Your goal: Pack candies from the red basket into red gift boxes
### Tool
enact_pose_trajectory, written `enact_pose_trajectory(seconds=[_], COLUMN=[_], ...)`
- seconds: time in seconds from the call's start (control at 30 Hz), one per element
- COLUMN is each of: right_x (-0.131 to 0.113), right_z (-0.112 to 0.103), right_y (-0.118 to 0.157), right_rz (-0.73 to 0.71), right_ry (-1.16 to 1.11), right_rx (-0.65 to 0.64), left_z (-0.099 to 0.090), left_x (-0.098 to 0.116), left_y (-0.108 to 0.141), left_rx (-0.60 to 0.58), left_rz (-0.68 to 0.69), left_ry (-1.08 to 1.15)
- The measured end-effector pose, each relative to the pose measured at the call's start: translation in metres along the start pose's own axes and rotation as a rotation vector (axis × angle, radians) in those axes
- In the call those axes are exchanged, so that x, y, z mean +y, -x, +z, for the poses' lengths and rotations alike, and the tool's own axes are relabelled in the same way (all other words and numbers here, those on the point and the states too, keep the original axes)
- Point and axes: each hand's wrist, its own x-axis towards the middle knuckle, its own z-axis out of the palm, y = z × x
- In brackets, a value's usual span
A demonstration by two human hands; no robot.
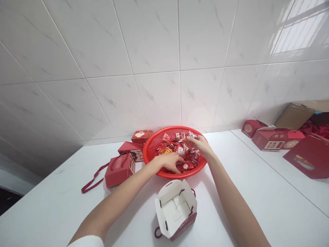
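A red plastic basket (175, 128) with perforated sides holds many small candies (181, 150) in shiny red wrappers. My left hand (170, 161) reaches over its front rim, thumb and fingers apart and bent down among the candies. At the right inner side, my right hand (202, 145) has its thumb and fingertips closed on a wrapped candy (192, 135). In front of the basket stands an open gift box (177, 210), white inside and dark red outside, with nothing in it. Cord loops show at its sides.
Left of the basket stand a closed red gift box (119, 171) with a ribbon strap (92, 183) and further red boxes (131, 150). On the right are more red boxes (273, 139) and a cardboard carton (294, 115). A tiled wall (156, 96) backs the white table (64, 206).
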Motion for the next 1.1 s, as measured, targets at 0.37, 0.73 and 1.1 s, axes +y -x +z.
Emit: enact_pose_trajectory(seconds=[0.37, 0.73, 1.1], right_x=[-0.003, -0.001, 0.000], right_z=[0.001, 0.000, -0.002], right_y=[0.003, 0.001, -0.001], right_rz=[0.001, 0.002, 0.006], right_ry=[0.035, 0.049, 0.099], right_rx=[0.001, -0.012, -0.093], left_z=[0.004, -0.011, -0.013], left_x=[0.008, -0.010, -0.036], left_y=[-0.012, 0.003, 0.003], left_rx=[-0.067, 0.182, 0.703], left_rz=[-0.286, -0.247, -0.126], left_ry=[-0.209, 0.116, 0.615])
